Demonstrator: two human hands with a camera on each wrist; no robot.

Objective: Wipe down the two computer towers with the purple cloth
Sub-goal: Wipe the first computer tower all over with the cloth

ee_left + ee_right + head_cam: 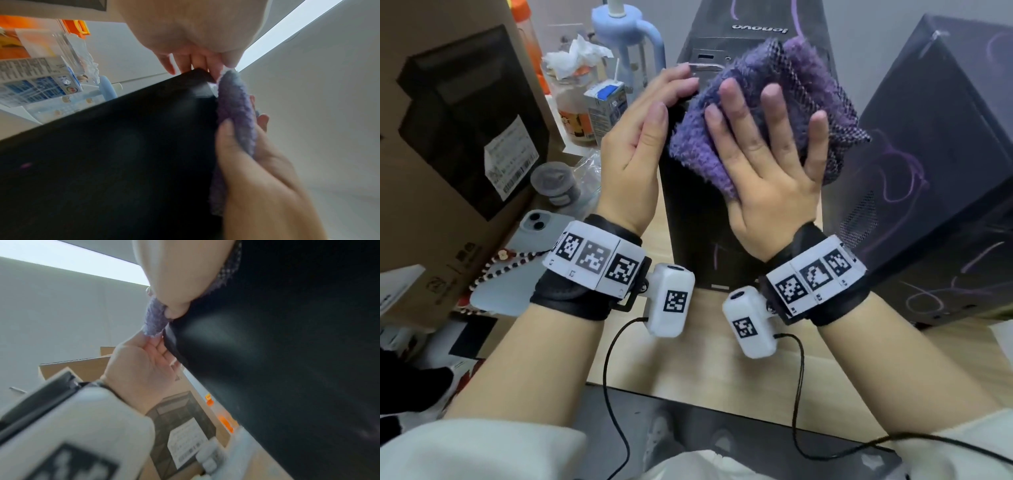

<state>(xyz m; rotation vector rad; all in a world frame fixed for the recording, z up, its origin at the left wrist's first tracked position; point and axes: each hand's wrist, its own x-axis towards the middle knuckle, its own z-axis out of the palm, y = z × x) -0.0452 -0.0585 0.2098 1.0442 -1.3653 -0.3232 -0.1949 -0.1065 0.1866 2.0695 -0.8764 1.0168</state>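
Note:
A black Lenovo tower (702, 233) stands in the middle of the desk, and a second dark tower (935, 164) with purple scribbles stands to its right. The fuzzy purple cloth (784, 89) lies on the Lenovo tower's top. My right hand (767, 137) presses flat on it with fingers spread. My left hand (671, 97) rests with straight fingers against the tower's upper left edge, beside the cloth. The left wrist view shows the cloth (234, 104) along the black side panel (123, 154). In the right wrist view the left hand (144, 366) touches the cloth's edge (154, 321).
A big cardboard box (465, 137) fills the left side. Behind my left hand stand a milk carton (606, 106), a blue jug (626, 41) and crumpled tissue. A phone (530, 233) and a small lidded cup (554, 181) lie nearer. Bare wooden desk (705, 359) lies in front.

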